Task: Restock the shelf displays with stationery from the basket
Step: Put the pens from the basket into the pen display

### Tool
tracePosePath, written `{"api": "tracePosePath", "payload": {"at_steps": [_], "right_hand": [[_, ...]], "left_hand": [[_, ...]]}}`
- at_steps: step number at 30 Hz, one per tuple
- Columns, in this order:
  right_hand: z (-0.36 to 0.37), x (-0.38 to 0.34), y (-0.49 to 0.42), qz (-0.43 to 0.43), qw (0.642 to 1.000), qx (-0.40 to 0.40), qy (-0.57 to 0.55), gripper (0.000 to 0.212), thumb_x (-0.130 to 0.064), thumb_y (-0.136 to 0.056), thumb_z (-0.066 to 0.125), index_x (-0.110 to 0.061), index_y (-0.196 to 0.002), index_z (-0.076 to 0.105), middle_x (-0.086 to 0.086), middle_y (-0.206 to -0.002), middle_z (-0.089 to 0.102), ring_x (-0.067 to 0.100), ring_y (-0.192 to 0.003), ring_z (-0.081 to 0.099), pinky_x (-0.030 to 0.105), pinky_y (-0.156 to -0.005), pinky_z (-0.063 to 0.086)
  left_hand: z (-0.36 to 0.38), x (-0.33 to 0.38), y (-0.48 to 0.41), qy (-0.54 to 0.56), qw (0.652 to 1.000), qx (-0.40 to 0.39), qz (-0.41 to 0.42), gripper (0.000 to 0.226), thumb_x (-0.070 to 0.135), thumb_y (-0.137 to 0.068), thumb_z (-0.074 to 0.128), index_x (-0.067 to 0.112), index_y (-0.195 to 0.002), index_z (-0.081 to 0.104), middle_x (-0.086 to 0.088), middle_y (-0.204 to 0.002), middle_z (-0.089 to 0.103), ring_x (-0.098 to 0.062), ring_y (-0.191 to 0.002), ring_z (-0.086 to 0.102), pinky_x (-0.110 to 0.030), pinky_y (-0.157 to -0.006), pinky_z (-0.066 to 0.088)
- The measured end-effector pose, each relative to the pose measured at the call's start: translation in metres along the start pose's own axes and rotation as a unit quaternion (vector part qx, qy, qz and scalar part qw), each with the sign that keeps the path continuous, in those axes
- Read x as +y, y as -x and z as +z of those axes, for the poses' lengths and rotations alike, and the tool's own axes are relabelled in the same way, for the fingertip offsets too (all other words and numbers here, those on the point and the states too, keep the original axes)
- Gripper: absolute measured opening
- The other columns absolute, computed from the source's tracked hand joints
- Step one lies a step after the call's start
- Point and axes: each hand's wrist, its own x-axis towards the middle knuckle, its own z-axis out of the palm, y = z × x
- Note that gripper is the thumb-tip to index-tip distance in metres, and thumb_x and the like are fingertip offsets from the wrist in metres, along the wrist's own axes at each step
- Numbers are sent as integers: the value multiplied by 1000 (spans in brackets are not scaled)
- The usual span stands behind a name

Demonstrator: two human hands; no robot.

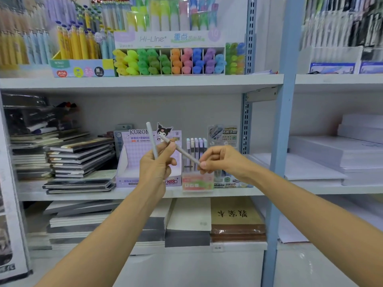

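Two pale grey pens are held up in front of the middle shelf. My left hand [157, 162] grips the upright pen [150, 137] in its curled fingers. The slanted pen [182, 151] runs from my left thumb down to my right hand [219, 160], which pinches its lower end. Just behind the hands stands a purple Kuromi display box [132, 162], and a small pink box of pastel pens [196, 162] is beside it on the right. The basket is out of view.
The top shelf [145, 82] carries a Hi-Line highlighter display [170, 61] and yellow pens. Notebook stacks [78, 160] lie left on the middle shelf, paper reams [335, 158] right of the blue upright [279, 141]. More paper packs fill the lower shelf.
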Motion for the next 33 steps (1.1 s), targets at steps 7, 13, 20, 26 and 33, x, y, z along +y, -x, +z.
{"api": "tracePosePath", "payload": {"at_steps": [7,13,20,26,33], "right_hand": [[4,-17,-8,-66,991,94,68,16,-35,-92,61,-27,-99,73,-4,-93,73,6,-81,65,19,-73,54],[12,-23,-21,-69,988,80,114,15,-28,-89,66,-23,-101,74,-4,-102,71,8,-95,66,25,-85,55],[-6,-27,-34,-127,955,270,7,11,-13,-101,46,-6,-103,54,10,-86,71,15,-69,63,23,-63,55],[-8,0,-52,-124,933,324,95,9,-12,-101,44,-5,-99,50,16,-88,69,18,-70,62,23,-65,55],[4,29,-64,-110,943,258,179,9,-11,-101,45,-8,-96,52,5,-81,68,21,-72,65,30,-69,57]], "left_hand": [[9,-4,5,-129,989,-53,58,15,7,-80,75,11,-93,70,1,-67,71,-7,-42,52,-13,-36,35],[14,-11,8,-157,982,-91,46,22,5,-79,76,4,-96,62,-11,-73,70,-8,-40,53,-14,-39,40],[-3,-12,-9,-176,982,-59,-25,24,20,-97,42,14,-92,66,5,-61,54,-9,-46,45,-18,-37,30],[-18,-21,-13,-209,971,-114,8,25,34,-104,38,23,-106,60,8,-54,36,-9,-45,33,-19,-41,31],[-24,-31,-19,-162,981,-96,-45,18,19,-102,40,14,-102,57,8,-57,43,-7,-46,35,-17,-39,29]]}}
